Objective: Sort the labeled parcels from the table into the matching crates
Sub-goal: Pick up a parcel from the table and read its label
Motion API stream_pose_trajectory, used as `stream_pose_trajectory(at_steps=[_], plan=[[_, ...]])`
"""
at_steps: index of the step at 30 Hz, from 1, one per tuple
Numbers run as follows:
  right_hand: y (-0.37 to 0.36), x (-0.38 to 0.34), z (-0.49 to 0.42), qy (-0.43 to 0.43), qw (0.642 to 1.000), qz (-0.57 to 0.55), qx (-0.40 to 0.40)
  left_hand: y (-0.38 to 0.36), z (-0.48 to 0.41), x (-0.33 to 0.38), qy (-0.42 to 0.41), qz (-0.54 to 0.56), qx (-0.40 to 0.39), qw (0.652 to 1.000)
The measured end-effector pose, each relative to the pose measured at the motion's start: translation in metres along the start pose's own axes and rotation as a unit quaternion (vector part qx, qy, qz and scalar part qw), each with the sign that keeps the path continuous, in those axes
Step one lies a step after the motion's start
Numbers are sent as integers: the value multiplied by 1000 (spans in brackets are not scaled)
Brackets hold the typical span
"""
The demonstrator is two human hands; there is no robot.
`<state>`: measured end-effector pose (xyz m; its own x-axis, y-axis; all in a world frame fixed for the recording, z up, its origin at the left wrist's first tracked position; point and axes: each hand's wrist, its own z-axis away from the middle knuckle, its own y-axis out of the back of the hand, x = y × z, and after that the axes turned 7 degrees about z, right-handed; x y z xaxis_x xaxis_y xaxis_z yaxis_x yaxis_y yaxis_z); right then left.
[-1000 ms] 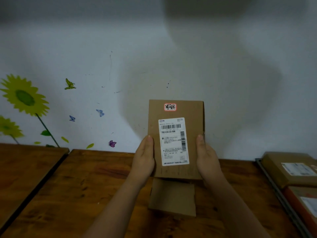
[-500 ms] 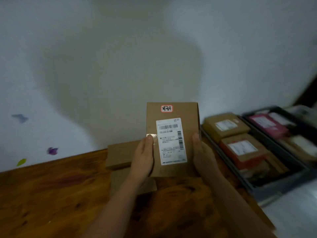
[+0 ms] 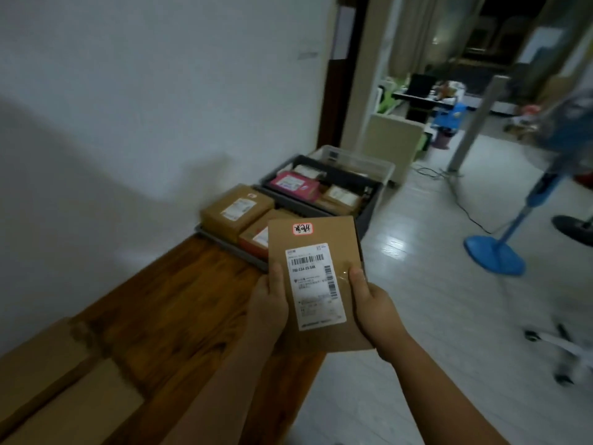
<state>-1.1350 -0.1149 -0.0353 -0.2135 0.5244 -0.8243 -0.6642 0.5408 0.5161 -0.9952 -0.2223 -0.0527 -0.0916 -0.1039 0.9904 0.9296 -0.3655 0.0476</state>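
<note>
1. Both hands are holding one parcel (image 3: 340,232) up in front of the person, label (image 3: 316,285) facing the camera. It is hanging past the right edge of the surface (image 3: 179,300), partly over the floor (image 3: 417,258).
2. The left hand (image 3: 269,303) is pinching the parcel's left edge, thumb lying on the front. The right hand (image 3: 373,303) is doing the same on the right edge. The fingers behind are hidden.
3. The parcel's long axis is running away from the person, with the top edge and its red-bordered sticker (image 3: 302,229) pointing toward the crates. The handwriting is not legible to me.
4. Key relation: the crates are lying straight ahead, beyond the parcel's top edge, in a row off the far end of the surface.
   - The near crate (image 3: 224,244) is partly covered by the parcel.
   - The dark crate (image 3: 369,200) is sitting behind it.
   - The clear crate (image 3: 382,165) is sitting last.
5. The left hand is looking marginally nearer the near crate; otherwise the hands are sitting level.
6. Judgement: the sort is hinging on matching the sticker to a crate. No crate markings are showing, so the target is undetermined.
7. More parcels (image 3: 48,374) are waiting at the near left corner of the surface.
</note>
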Motion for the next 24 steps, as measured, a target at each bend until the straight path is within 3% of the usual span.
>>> stream_pose_trajectory(at_steps=[10, 16, 24], plan=[[141, 86, -133, -4, 990, -1, 143, -216, -58, 13, 8, -38, -82, 996], [223, 114, -210, -24, 990, 30, 136, -326, -86, 20, 0, -48, -81, 996], [273, 130, -324, -21, 990, 73, 120, -424, -170, 15, 33, -34, -83, 995]])
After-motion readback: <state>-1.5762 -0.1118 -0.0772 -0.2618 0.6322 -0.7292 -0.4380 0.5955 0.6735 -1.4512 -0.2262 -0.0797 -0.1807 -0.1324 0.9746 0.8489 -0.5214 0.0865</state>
